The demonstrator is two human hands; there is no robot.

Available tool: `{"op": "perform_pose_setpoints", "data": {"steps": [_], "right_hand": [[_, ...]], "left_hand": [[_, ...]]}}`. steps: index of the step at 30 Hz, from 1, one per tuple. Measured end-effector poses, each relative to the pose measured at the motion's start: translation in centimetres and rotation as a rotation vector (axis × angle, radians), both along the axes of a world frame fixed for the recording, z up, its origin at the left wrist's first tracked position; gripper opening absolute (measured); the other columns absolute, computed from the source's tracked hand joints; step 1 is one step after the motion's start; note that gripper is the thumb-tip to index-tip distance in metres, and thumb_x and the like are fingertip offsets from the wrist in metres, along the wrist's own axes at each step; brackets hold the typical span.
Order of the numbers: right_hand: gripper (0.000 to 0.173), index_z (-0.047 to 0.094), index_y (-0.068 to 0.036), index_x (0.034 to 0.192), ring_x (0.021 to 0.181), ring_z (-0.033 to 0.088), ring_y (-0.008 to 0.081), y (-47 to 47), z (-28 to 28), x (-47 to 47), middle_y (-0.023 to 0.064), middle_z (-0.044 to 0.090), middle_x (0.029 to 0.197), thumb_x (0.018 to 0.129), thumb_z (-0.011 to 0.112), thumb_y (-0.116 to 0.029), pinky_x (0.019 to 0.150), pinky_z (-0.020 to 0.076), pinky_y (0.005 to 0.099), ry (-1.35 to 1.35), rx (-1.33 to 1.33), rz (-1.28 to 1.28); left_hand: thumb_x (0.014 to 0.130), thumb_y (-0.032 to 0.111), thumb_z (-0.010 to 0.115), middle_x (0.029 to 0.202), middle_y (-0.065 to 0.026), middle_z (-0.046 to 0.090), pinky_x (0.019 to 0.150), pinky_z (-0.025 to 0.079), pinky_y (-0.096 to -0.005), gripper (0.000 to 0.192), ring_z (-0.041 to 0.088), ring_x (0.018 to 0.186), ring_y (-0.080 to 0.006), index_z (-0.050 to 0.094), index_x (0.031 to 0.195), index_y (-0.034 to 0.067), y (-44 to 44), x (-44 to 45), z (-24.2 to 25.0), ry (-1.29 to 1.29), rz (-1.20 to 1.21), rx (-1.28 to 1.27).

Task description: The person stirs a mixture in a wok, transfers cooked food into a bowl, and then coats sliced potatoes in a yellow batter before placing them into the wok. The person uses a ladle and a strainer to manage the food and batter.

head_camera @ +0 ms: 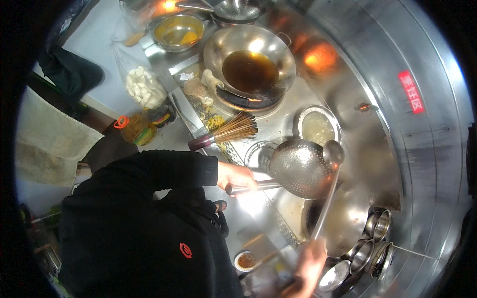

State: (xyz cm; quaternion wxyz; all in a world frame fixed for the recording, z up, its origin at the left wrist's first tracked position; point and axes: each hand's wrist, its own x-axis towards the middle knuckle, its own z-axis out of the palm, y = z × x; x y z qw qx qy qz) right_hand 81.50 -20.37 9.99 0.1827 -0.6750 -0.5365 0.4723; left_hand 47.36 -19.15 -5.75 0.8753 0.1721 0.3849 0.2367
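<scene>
My left hand (238, 177) grips the handle of a perforated metal strainer (298, 167). The strainer's bowl overlaps a metal wok (348, 219) at the right, hiding part of it. Blurred at the bottom, my right hand (313, 260) holds the long handle of a metal ladle (332, 152). The ladle's bowl overlaps the strainer's far rim; whether they touch is unclear. Just beyond is a round metal container (318, 124) of pale, cloudy liquid. A bamboo wok brush (231, 132) with a dark red handle lies left of the strainer.
A large wok (249, 61) of dark brown liquid sits on a burner, a cloth (212, 79) at its rim. A metal bowl (179, 31), a bag of white pieces (143, 87) and an oil bottle (138, 128) stand left. Several metal bowls (361, 257) line the lower right.
</scene>
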Motion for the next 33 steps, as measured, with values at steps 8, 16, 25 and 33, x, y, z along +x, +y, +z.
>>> {"op": "perform_pose_setpoints", "data": {"steps": [8, 16, 25, 33], "right_hand": [[0.010, 0.055, -0.001, 0.101, 0.044, 0.050, 0.0112, -0.1, -4.3, -2.0, 0.0026, 0.053, 0.060, 0.095, 0.053, -0.008, 0.038, 0.0379, 0.0281, -0.030, -0.123, 0.082], [0.011, 0.052, -0.005, 0.089, 0.040, 0.049, 0.0123, -1.4, -6.6, -4.2, 0.0034, 0.054, 0.057, 0.099, 0.052, -0.011, 0.031, 0.0349, 0.0283, 0.148, -0.168, -0.052], [0.012, 0.054, -0.008, 0.091, 0.052, 0.045, 0.0101, -1.8, -4.9, -6.2, -0.0016, 0.048, 0.066, 0.101, 0.050, -0.014, 0.044, 0.0371, 0.0277, 0.093, -0.253, -0.065], [0.011, 0.058, -0.002, 0.102, 0.039, 0.051, 0.0132, -3.6, -4.4, -7.2, 0.0044, 0.059, 0.063, 0.094, 0.050, -0.005, 0.030, 0.0357, 0.0267, 0.289, -0.344, -0.235]], "left_hand": [[0.086, 0.009, 0.063, 0.066, -0.0033, 0.058, 0.032, 0.041, -0.0283, 0.009, 0.056, 0.046, -0.0122, 0.063, 0.093, 0.004, 0.0, 1.3, -1.7, 0.143, -0.023, 0.070], [0.088, 0.007, 0.057, 0.064, -0.0037, 0.054, 0.041, 0.045, -0.0289, 0.006, 0.054, 0.046, -0.0130, 0.056, 0.092, 0.002, 0.2, 1.1, -1.5, 0.235, -0.085, 0.136], [0.091, 0.010, 0.058, 0.063, -0.0040, 0.056, 0.040, 0.047, -0.0283, 0.010, 0.056, 0.047, -0.0126, 0.059, 0.092, 0.000, 0.6, 0.7, -1.3, 0.246, -0.095, 0.160], [0.089, 0.009, 0.058, 0.062, -0.0042, 0.057, 0.040, 0.045, -0.0303, 0.012, 0.056, 0.047, -0.0141, 0.061, 0.090, -0.002, 0.4, 0.4, -1.3, 0.326, -0.095, 0.205]]}}
